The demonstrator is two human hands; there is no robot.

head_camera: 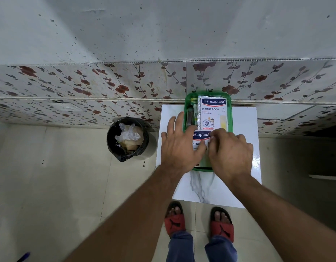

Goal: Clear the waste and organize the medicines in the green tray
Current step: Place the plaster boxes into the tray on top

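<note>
Marble tabletop (244,125), green tray (230,118), both hands.

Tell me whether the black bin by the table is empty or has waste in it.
It has waste in it. The bin shows crumpled clear plastic and brown paper or card inside; how full cannot be told.

The tray (185,110) sits at the desk's (244,125) far edge, hard against the tiled wall (106,86), so nothing can pass behind it. Its inside is nearly full: one box (213,114) fills the far part with slim items (192,114) wedged along the left wall, while a second box (200,138), the left hand (179,146) and the right hand (230,150) cover the near part. Bare desk lies right of and nearer than the tray, and open floor (50,176) separates the desk from the bin (127,138) on the left.
</note>
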